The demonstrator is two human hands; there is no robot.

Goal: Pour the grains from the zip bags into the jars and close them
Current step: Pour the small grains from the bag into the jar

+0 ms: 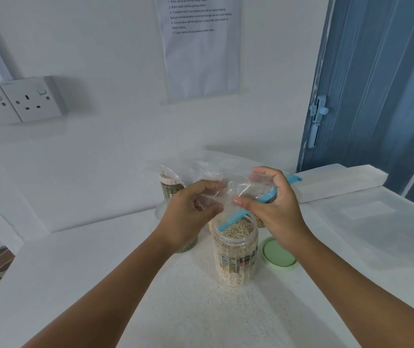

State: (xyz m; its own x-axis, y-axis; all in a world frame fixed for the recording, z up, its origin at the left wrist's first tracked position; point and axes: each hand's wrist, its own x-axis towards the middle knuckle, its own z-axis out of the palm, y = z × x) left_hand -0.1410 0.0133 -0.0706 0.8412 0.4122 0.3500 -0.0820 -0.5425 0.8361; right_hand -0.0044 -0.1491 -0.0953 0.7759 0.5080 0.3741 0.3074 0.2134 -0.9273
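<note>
Both hands hold the clear plastic zip bag with the blue zipper strip (236,194) right above the open clear plastic jar of pale grains (234,249) — left hand (188,209) curls its fingers round the bag's left side, right hand (273,207) pinches the zipper end between thumb and fingers. Bag looks near empty; jar looks almost full to the rim. Risks: the low tip of the blue strip hangs at the jar mouth, so a tug sideways could clip the rim and tip the jar, or shake leftover grains onto the white bench (150,285). Jar is not held by either hand — nothing steadies it. The round green lid (278,254) lies on the bench just beside the jar on the right, under the right wrist; a dropped forearm could knock it. Crowded behind: a jar of green grains with a pale lid (170,187), another partly hidden under the left hand, a further one behind the right hand. Open room is toward the person and to the left; bench edge falls off at left, a white box (339,184) limits the right rear.
</note>
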